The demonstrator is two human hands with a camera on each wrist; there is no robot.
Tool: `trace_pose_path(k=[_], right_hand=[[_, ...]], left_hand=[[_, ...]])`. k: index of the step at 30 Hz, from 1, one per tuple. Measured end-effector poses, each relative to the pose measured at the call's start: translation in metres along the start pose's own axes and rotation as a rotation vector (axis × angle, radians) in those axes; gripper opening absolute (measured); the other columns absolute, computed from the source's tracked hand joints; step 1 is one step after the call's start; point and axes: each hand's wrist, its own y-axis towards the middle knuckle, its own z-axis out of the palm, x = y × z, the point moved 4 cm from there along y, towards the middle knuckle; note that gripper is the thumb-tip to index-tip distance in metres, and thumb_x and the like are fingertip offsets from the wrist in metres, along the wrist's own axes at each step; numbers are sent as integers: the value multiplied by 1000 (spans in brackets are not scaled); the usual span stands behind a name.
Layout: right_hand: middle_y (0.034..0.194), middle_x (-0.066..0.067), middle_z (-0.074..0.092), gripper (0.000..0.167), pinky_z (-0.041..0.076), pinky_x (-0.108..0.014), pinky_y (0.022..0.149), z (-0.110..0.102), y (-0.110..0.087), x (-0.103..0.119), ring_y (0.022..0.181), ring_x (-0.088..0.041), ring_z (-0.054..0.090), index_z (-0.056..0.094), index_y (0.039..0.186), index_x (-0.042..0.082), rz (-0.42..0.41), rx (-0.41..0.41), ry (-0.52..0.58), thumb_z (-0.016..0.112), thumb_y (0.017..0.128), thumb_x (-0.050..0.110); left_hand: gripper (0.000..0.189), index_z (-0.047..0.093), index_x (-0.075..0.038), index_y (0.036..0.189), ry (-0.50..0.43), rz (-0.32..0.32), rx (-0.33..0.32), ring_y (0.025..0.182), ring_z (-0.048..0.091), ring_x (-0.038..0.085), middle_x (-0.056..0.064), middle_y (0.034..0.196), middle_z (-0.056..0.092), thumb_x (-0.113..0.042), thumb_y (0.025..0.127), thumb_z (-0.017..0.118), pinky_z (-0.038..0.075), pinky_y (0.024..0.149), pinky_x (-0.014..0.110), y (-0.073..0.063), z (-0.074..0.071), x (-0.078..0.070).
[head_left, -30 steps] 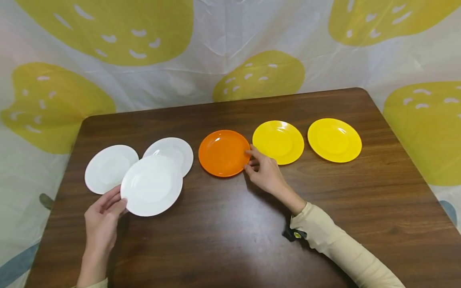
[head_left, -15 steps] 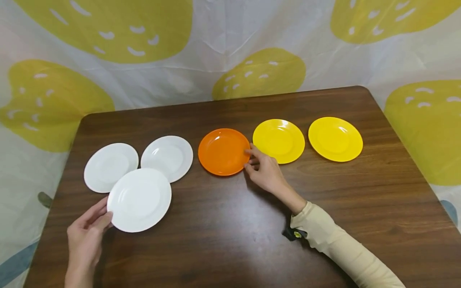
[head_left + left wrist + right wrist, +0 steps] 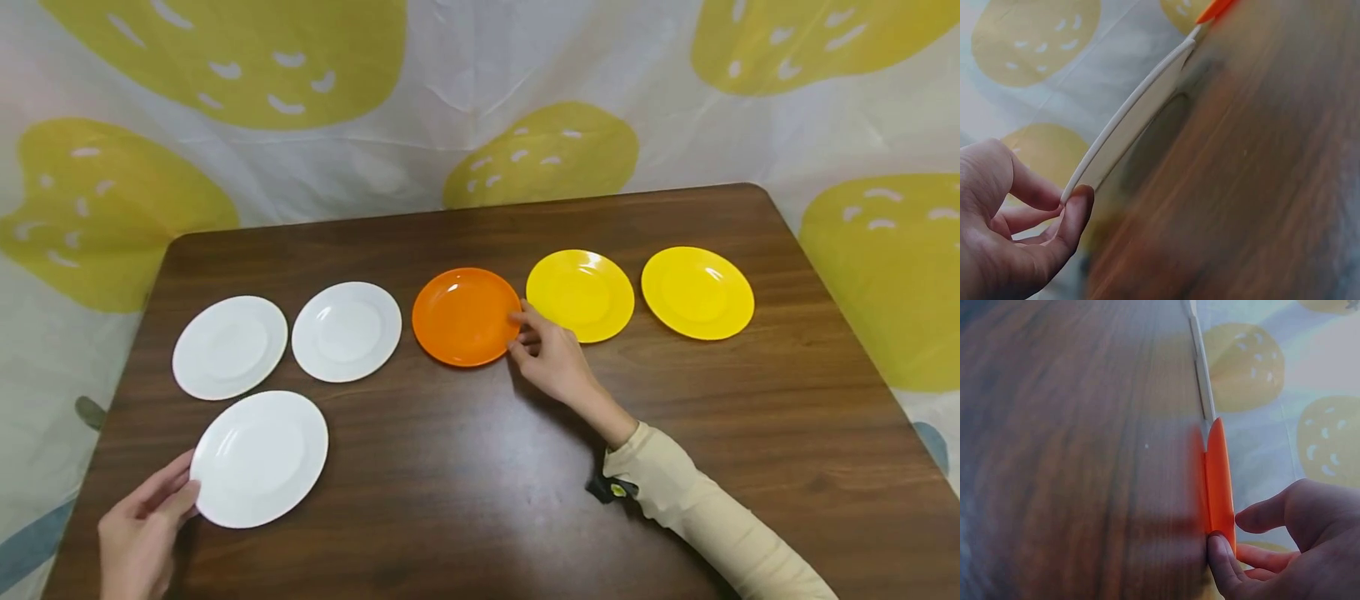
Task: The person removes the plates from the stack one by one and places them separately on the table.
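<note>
My left hand [image 3: 150, 525] pinches a white plate [image 3: 258, 458] by its left rim, thumb on one side and fingers on the other. In the left wrist view that white plate [image 3: 1132, 119] is edge-on, slightly raised over the tabletop. An orange plate [image 3: 465, 317] rests in the middle of the row, and its right rim is between the thumb and fingers of my right hand [image 3: 558, 362]. From the right wrist view, the orange plate [image 3: 1219, 481] lies flat on the wood. Behind the held plate are two more white plates, one at far left [image 3: 230, 347] and one nearer the orange plate [image 3: 347, 332].
Right of the orange plate lie two yellow plates, one nearer [image 3: 580, 296] and one farther right [image 3: 697, 292]. All rest on a brown wooden table [image 3: 487, 500]. A white curtain [image 3: 435, 83] with yellow fruit shapes hangs behind the table's back edge.
My left hand has carried the white plate left and toward me, so it no longer overlaps the other white plates in view. The right hand and orange plate have stayed put.
</note>
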Motion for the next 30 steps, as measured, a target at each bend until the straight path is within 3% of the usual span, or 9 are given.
trace_pose_path(k=[5, 7, 13, 16, 23, 30], right_hand=[[154, -17, 49, 43, 61, -39, 86, 0, 0, -1, 98, -26, 74, 62, 135, 0, 2, 1, -6, 66, 93, 7], [152, -17, 50, 42, 61, -39, 87, 0, 1, -1, 99, -26, 73, 62, 134, -1, 3, 2, -1, 67, 93, 8], [154, -18, 48, 39, 61, -39, 88, 0, 1, -2, 100, -26, 73, 64, 131, 0, 15, 8, 7, 67, 93, 8], [153, -18, 49, 38, 61, -39, 88, 0, 1, -2, 100, -25, 73, 64, 131, 1, 21, 9, 6, 67, 93, 8], [154, -18, 47, 38, 61, -39, 87, 0, 0, -1, 97, -26, 72, 65, 129, 1, 15, 18, 6, 67, 92, 8], [154, -22, 47, 41, 61, -40, 88, 0, -1, 2, 97, -27, 73, 63, 133, 0, 17, 46, 16, 66, 93, 9]], left_hand=[[36, 77, -20, 117, 1, -52, -30, 70, 66, -5, -21, 74, 70, 2, 91, 69, 55, 59, 14, 1, -14, 6], [37, 74, -18, 123, 18, -47, -58, 68, 65, -8, -24, 72, 68, 1, 92, 67, 54, 58, 11, 2, -18, 5], [44, 60, 0, 139, 272, 23, -173, 69, 52, -18, -39, 64, 51, -11, 96, 59, 44, 59, 1, 2, -24, -3], [44, 61, -1, 138, 348, 38, -191, 68, 49, -19, -43, 62, 45, -16, 97, 56, 41, 60, -1, 2, -24, -6], [48, 60, -4, 140, 390, 46, -233, 70, 46, -14, -41, 66, 42, -23, 97, 56, 38, 58, 1, 3, -26, -6], [50, 52, -2, 146, 383, 53, -252, 68, 44, -17, -36, 75, 40, -20, 99, 53, 37, 60, 0, 6, -26, -5]])
